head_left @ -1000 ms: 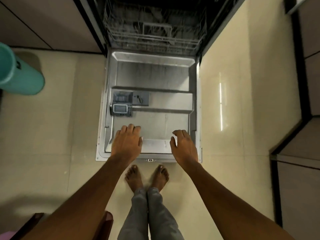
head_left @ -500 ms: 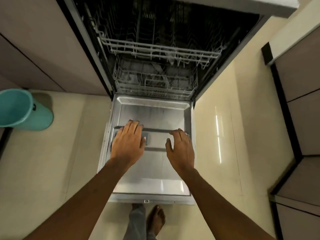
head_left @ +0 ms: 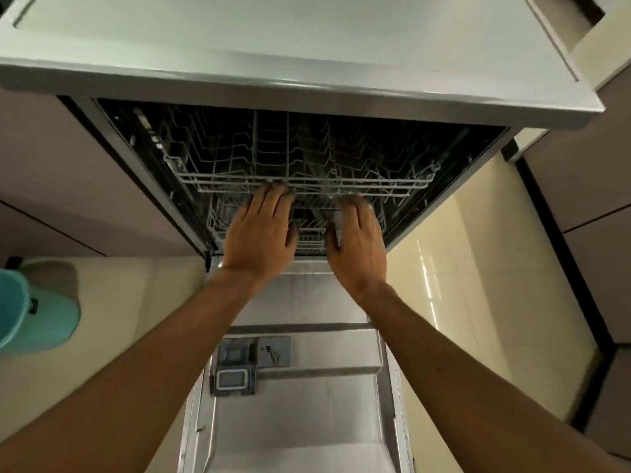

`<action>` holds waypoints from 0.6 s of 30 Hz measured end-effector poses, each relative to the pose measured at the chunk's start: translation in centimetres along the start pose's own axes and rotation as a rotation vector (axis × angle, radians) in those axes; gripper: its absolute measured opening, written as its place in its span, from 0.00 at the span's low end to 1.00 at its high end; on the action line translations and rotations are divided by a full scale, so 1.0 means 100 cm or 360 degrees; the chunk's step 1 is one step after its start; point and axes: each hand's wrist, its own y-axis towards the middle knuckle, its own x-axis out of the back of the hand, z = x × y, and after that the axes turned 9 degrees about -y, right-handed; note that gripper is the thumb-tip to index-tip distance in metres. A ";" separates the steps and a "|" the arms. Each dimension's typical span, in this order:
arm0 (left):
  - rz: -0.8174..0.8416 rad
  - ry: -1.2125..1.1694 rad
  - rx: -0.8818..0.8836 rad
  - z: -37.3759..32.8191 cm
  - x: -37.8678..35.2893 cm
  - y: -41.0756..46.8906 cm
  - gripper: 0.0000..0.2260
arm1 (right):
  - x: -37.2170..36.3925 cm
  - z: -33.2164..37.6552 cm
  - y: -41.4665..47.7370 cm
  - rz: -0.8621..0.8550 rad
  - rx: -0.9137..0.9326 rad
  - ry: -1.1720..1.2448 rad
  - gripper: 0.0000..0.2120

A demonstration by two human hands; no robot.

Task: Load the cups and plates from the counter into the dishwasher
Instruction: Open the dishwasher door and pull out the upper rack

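The dishwasher stands open under the counter (head_left: 307,66), its steel door (head_left: 300,421) folded flat toward me. Inside, the upper wire rack (head_left: 307,180) and the lower wire rack (head_left: 310,237) both look bare. My left hand (head_left: 259,237) and my right hand (head_left: 358,244) reach side by side over the door's hinge end, fingers spread, fingertips at the front rail of the upper rack. Neither hand holds anything. No cups or plates are in view.
A teal bucket (head_left: 34,308) sits on the pale tiled floor at the left. Beige cabinet fronts (head_left: 68,172) flank the dishwasher on both sides. The detergent compartment (head_left: 252,363) is set in the door's inner face.
My view has tilted up from the floor to the counter edge. Both hands have moved forward from the door's near edge, across it, to the racks.
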 end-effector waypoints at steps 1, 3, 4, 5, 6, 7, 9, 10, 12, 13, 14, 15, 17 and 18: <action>-0.0030 0.0022 -0.0026 0.003 -0.003 0.011 0.23 | -0.005 -0.003 0.012 -0.0029 0.0002 0.0007 0.23; -0.0053 0.0081 -0.0030 0.010 -0.009 0.028 0.25 | -0.012 -0.007 0.032 -0.0084 0.0023 -0.0002 0.24; -0.0045 0.0106 -0.0030 0.012 -0.013 0.036 0.26 | -0.015 -0.010 0.040 -0.0090 0.0036 -0.0054 0.24; -0.0026 0.0124 -0.0021 0.014 -0.016 0.042 0.26 | -0.018 -0.012 0.048 -0.0075 0.0058 -0.0123 0.24; 0.0000 0.0131 0.0002 0.016 -0.019 0.047 0.26 | -0.021 -0.016 0.055 -0.0030 0.0080 -0.0186 0.24; 0.0013 0.0125 0.0036 0.018 -0.022 0.049 0.25 | -0.026 -0.019 0.061 0.0035 0.0096 -0.0237 0.23; -0.0011 0.0089 0.0082 0.021 -0.030 0.051 0.23 | -0.036 -0.025 0.068 0.0155 0.0109 -0.0309 0.23; -0.0038 0.0057 0.0105 0.022 -0.033 0.051 0.22 | -0.040 -0.027 0.069 0.0180 0.0110 -0.0326 0.22; -0.0085 -0.0037 0.0180 0.018 -0.036 0.052 0.18 | -0.044 -0.028 0.066 0.0150 0.0093 -0.0312 0.21; -0.0104 -0.0071 0.0220 0.016 -0.034 0.054 0.16 | -0.044 -0.028 0.066 0.0120 0.0085 -0.0294 0.20; -0.0112 -0.0080 0.0256 0.013 -0.031 0.056 0.14 | -0.044 -0.028 0.066 0.0104 0.0075 -0.0276 0.19; -0.0100 -0.0074 0.0291 0.011 -0.027 0.059 0.13 | -0.043 -0.026 0.067 0.0090 0.0064 -0.0262 0.18; -0.0046 -0.0059 0.0326 0.010 -0.019 0.061 0.13 | -0.039 -0.023 0.067 0.0055 0.0022 -0.0221 0.15; -0.0035 -0.0055 0.0306 0.012 -0.016 0.062 0.13 | -0.038 -0.022 0.066 0.0027 0.0000 -0.0196 0.13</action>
